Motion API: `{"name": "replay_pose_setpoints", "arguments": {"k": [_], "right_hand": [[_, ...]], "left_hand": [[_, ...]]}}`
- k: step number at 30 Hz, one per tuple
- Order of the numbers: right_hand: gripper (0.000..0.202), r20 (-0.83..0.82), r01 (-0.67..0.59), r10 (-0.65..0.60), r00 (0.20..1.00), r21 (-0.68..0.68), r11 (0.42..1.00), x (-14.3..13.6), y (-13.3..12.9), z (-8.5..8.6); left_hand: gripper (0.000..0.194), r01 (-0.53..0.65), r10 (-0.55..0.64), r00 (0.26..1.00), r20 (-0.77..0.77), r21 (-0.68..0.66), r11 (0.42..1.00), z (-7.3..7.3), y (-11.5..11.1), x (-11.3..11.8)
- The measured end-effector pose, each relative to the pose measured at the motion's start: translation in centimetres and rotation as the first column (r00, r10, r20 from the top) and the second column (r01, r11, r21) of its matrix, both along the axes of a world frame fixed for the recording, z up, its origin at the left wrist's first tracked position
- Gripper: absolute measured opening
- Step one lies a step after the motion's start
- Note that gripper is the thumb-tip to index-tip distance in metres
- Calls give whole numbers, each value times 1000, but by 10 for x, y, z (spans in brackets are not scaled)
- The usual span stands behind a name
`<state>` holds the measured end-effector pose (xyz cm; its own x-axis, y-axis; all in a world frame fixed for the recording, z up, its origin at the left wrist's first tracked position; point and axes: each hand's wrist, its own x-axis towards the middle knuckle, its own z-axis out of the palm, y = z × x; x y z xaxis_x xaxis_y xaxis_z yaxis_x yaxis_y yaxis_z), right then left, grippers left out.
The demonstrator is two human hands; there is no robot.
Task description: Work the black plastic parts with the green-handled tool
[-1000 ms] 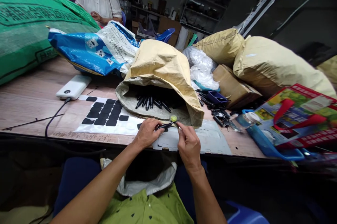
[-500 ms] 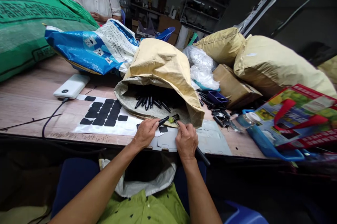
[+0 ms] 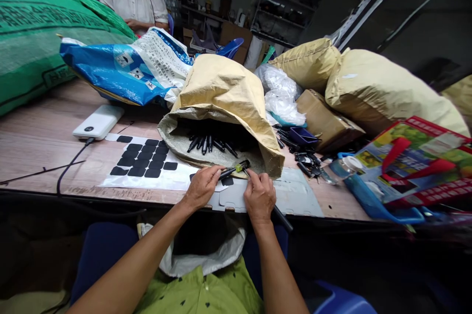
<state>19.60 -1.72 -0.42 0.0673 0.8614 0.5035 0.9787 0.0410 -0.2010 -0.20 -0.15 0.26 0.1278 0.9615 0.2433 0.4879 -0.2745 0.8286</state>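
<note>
My left hand (image 3: 202,185) is closed in a pinch on a slim black pen-like part (image 3: 227,172) that points to the right. Closed around a black-handled tool (image 3: 282,218) is my right hand (image 3: 260,196); the handle sticks out below the palm. Between the fingertips, a small yellow-green piece (image 3: 239,168) sits at the end of the black part, and the tool's tip reaches toward it. Just behind my hands, an open tan paper sack (image 3: 221,82) lies on its side with several black pen-like parts (image 3: 208,143) at its mouth.
Black rounded squares (image 3: 140,161) lie on a white sheet at left, near a white power bank (image 3: 99,121) with a cable. Loose black parts, a clear jar (image 3: 341,169) and a colourful bag (image 3: 409,166) stand right. Another person (image 3: 134,4) sits behind a blue-white sack (image 3: 118,68).
The black part in my left hand has tilted slightly flatter and lower. The whole view has shifted a little; both hands keep their hold.
</note>
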Motion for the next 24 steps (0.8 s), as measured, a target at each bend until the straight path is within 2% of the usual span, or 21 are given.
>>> {"name": "replay_pose_setpoints", "arguments": {"k": [3,6,8,10,13,17,19,21,22,24], "right_hand": [[32,4,6,-6,1000,-11,1000,0,0,1],[33,2,0,0,1000,-13,1000,0,-1,0],[33,-2,-3,3,1000,-6,1000,0,0,-1],[34,0,-3,3,1000,1,1000,0,0,-1],[34,7,-4,4,1000,13,1000,0,0,-2],[33,10,-7,7,1000,23,1000,0,0,-2],[33,9,-6,6,1000,16,1000,1,0,-2],[33,10,-3,3,1000,9,1000,1,0,-2],[33,12,-1,1,1000,6,1000,1,0,-2],[33,15,1,-1,1000,3,1000,1,0,-2]], "left_hand": [[32,58,-54,998,-34,114,992,3,-16,0],[31,228,-190,961,-203,185,956,7,-52,-4],[32,371,-315,899,-305,146,917,5,-80,-7],[32,451,-408,843,-351,46,891,-4,-102,-11],[29,397,-429,806,-409,-164,903,-31,-116,-17],[27,207,-424,733,-532,-419,884,-72,-111,-25],[26,169,-452,704,-548,-488,856,-79,-108,-27],[23,213,-482,708,-516,-495,843,-69,-105,-25],[21,266,-497,725,-478,-471,841,-57,-103,-23],[18,395,-515,779,-358,-358,846,-24,-94,-17]]}}
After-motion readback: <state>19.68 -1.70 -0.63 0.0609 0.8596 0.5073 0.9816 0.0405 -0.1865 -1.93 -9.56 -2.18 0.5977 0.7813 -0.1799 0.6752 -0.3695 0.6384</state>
